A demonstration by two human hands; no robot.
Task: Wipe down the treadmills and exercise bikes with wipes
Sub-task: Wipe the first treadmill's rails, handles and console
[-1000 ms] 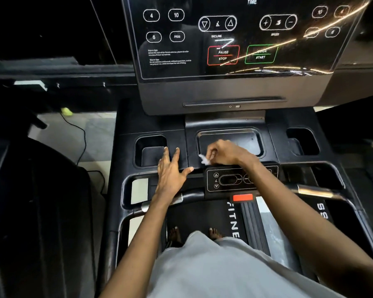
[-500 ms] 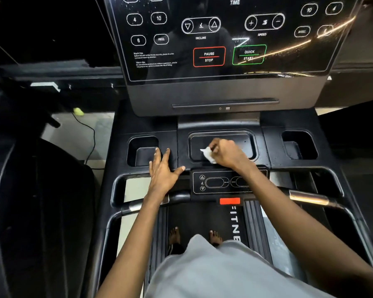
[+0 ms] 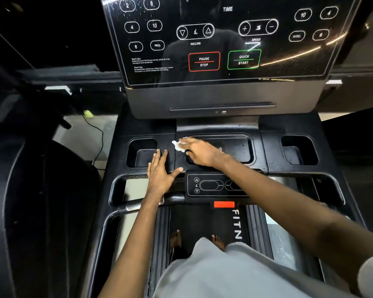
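Wipe [image 3: 178,145] — white, crumpled — in right hand [image 3: 199,152]

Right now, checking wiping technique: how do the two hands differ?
The right hand pinches a white wipe at the centre tray's left edge; the left hand holds nothing. The right hand is curled; the left hand lies flat beside the left cup holder. Both rest on the treadmill console.

Crumpled white wipe [image 3: 178,145], on black treadmill [image 3: 289,127] tray rim
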